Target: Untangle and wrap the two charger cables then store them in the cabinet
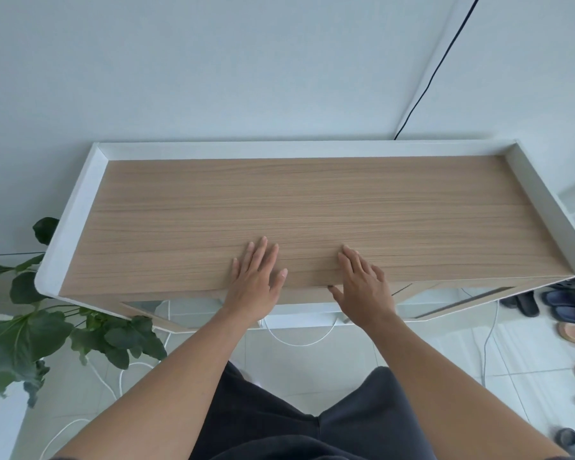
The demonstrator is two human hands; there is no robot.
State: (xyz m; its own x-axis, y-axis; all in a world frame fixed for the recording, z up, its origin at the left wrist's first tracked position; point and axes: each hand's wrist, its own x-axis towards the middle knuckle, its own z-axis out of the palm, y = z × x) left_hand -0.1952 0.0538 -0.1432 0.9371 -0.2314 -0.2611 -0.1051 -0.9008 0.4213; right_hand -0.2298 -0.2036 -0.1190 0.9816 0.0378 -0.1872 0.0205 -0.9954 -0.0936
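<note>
A low cabinet [312, 200] with a wood-grain top and a raised white rim stands against the wall. My left hand [256, 280] lies flat on the front part of the top, fingers straight. My right hand [362, 283] rests flat beside it, its thumb hanging over the front edge. Neither hand holds anything. A white charger cable [299, 341] loops on the tiled floor just below the cabinet front. More white cable [112, 386] trails across the floor at the lower left. The cabinet's front is mostly hidden from this angle.
A leafy green plant [47, 333] stands left of the cabinet. Several sandals and slippers [568, 303] lie on the floor at the right. A black cable [435, 68] runs down the wall behind the cabinet's right end. My dark shorts fill the bottom centre.
</note>
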